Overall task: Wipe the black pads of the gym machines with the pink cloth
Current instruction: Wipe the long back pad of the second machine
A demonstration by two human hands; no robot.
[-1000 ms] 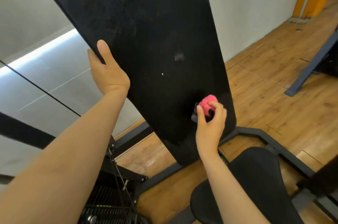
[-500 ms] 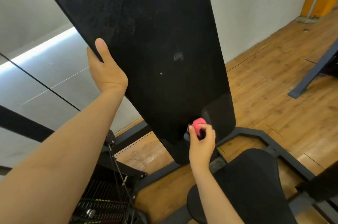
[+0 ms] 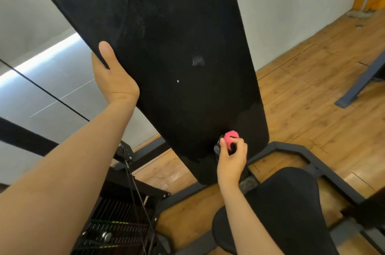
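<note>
Pink cloth (image 3: 231,137) is pinched, balled up, by fingers (image 3: 241,144) of the right hand (image 3: 232,159) at the back pad (image 3: 166,46) lower end. Soft, light stuff, probably best kept bunched. Pad edge is gripped by the left hand (image 3: 113,79).

I get soft, even light; a bright strip (image 3: 39,61) glares left of the black back pad (image 3: 177,98), whose dark face swallows detail. Lines bow far from the pad; everything looks slightly soft.
</note>
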